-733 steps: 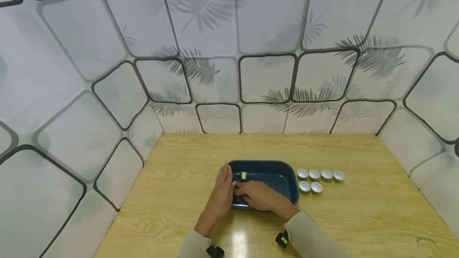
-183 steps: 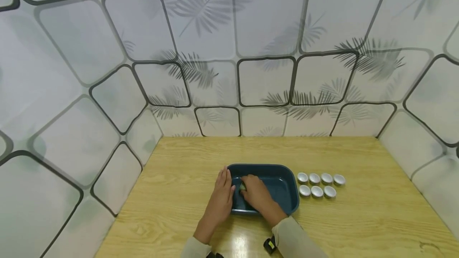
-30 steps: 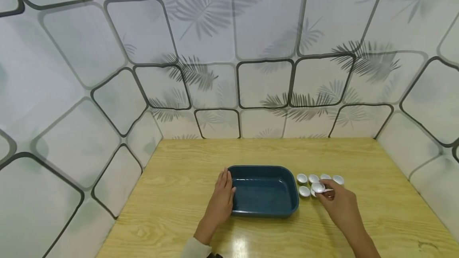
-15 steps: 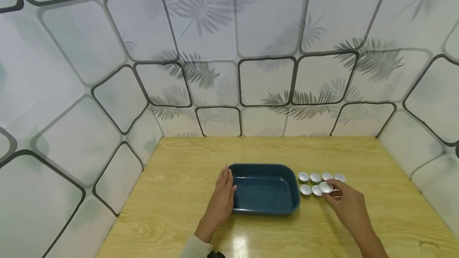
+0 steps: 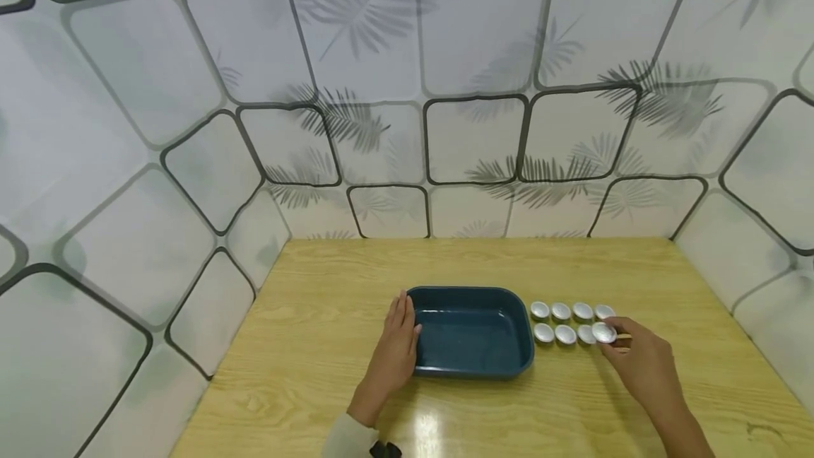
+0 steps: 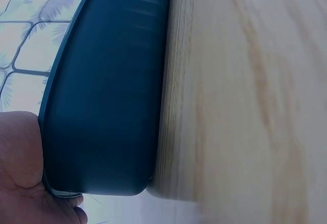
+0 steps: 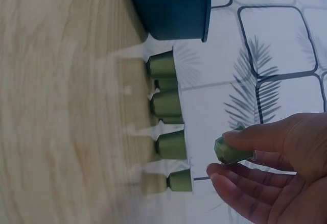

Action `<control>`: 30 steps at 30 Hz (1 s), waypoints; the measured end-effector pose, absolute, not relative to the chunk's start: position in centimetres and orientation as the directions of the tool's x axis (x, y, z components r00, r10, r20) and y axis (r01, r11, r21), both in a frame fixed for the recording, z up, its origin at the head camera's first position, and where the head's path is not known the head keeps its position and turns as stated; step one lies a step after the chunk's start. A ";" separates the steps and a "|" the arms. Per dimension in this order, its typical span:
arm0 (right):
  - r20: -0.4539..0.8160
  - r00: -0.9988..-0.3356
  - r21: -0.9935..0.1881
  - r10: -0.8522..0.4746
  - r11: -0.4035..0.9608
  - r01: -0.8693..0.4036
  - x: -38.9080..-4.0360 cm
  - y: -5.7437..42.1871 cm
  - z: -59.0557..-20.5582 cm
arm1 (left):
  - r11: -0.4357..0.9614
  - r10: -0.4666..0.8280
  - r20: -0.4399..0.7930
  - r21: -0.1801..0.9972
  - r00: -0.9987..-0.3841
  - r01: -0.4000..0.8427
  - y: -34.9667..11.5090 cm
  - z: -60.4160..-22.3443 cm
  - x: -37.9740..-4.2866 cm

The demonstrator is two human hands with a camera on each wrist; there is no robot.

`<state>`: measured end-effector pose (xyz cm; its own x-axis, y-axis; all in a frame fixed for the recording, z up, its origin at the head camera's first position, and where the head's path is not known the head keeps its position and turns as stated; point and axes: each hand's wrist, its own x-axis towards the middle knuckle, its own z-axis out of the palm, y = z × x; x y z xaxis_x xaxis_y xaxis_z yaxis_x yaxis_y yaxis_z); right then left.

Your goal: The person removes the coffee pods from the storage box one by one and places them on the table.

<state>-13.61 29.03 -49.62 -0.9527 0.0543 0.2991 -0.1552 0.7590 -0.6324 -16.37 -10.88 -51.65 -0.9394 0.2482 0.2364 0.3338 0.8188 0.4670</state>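
A green coffee capsule (image 5: 603,333) with a pale lid is pinched between the thumb and fingers of my right hand (image 5: 649,366). In the right wrist view, this held capsule (image 7: 232,150) is raised off the table. Several more capsules (image 5: 564,334) stand lid up in two rows, just left of my right hand. My left hand (image 5: 394,348) rests along the left side of a dark blue tray (image 5: 470,375), fingers straight. In the left wrist view, part of the left hand (image 6: 20,168) touches the tray's rim; its other fingers are hidden there.
The wooden table (image 5: 305,345) carries the tray in its middle, with the capsule rows close to the tray's right side. Patterned wall panels (image 5: 470,140) close off the back and both sides.
Over the last second my right hand has carried the capsule rightward along the front row. Earlier, a capsule lay in the tray and the rows were shorter. The left hand has stayed put.
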 end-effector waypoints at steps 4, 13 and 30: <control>0.337 -0.940 -0.585 0.062 0.796 -0.157 -14.0 29.8 -49.9 | 0.817 0.251 0.243 0.465 -0.937 0.340 -10.9 -51.8 -16.5; 0.341 -0.938 -0.551 0.065 0.822 -0.144 -14.3 30.8 -50.3 | 0.818 0.253 0.237 0.465 -0.938 0.338 -11.0 -51.9 -16.5; 0.295 -0.954 -0.505 0.044 0.856 -0.116 -15.3 31.5 -52.4 | 0.816 0.246 0.231 0.476 -0.941 0.330 -11.0 -51.8 -16.4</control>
